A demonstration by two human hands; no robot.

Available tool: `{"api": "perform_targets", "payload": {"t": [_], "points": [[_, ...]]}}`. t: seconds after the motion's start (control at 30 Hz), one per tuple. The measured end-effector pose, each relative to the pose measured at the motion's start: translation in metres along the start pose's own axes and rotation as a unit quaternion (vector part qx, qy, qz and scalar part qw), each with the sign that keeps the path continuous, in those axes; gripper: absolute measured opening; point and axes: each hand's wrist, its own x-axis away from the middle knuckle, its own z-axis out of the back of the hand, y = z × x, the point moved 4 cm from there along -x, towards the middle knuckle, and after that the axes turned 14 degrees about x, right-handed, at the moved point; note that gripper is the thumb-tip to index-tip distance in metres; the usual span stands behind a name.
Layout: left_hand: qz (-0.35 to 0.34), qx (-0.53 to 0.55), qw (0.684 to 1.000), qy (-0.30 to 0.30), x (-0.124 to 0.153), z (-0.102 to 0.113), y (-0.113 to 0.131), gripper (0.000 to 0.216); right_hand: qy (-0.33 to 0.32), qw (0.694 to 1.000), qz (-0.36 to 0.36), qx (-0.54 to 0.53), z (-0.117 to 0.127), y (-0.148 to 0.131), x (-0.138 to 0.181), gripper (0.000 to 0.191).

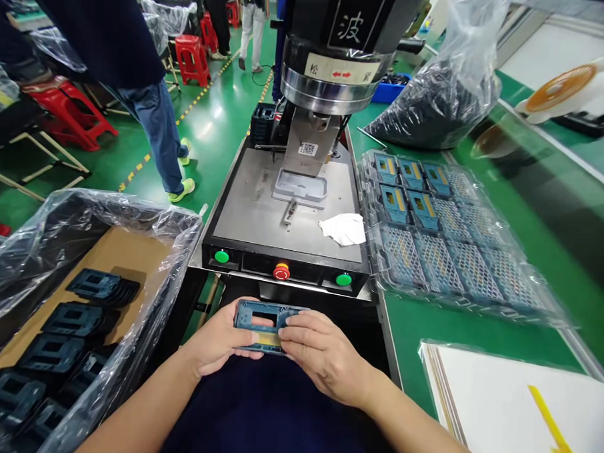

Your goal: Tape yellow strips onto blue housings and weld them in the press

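Observation:
Close to my body, both hands hold a dark blue-grey plastic housing [245, 315] with a rectangular window and a yellowish strip along it. My left hand [217, 339] grips its left end, thumb on top and fingers beneath. On the right end lie the fingers of my right hand [326, 354], closed over the face and edge. Beyond them stands a press machine [287, 216] with a metal bed. Its head [310, 143] hangs just above a pale grey fixture [303, 190]. A white cloth [342, 229] lies on the bed's right side.
At left, a plastic-lined bin [181, 248] holds several stacks of similar housings [70, 320]. A clear compartment tray [533, 303] with several housings sits at right. Green buttons [221, 256] and a red stop button [281, 271] line the machine's front. A person [156, 126] stands at left.

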Motion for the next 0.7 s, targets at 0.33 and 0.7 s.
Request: {"api": "perform_targets", "payload": {"t": [0.33, 0.7], "points": [[-0.014, -0.012, 1.0, 0.016, 0.001, -0.001, 0.009, 0.061, -0.064, 0.989, -0.118, 0.062, 0.006, 0.018, 0.0, 0.08], [-0.382, -0.236, 0.883, 0.134, -0.049, 0.002, 0.109, 0.056, -0.052, 0.969, -0.187, 0.149, 0.053, 0.12, -0.05, 0.068]]}}
